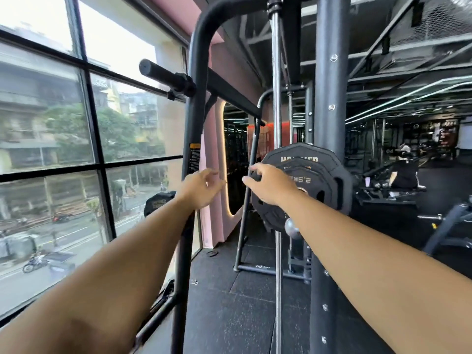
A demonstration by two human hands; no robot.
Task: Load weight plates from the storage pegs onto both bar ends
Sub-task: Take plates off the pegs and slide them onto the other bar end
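Observation:
Black weight plates hang stacked on a storage peg of the rack's right upright, a small one marked 2.5 in front of a larger one. My right hand reaches to their left edge, fingers spread and touching the front plate's rim. My left hand hovers open just to the left, in front of the left upright, holding nothing. The bar's empty black sleeve sticks out up and to the left, above both hands. Another black plate shows low behind my left forearm.
The rack's left upright and chrome guide rod stand close ahead, with the thick right post beside them. A large window fills the left. Black rubber floor lies below. Benches and machines stand at the right.

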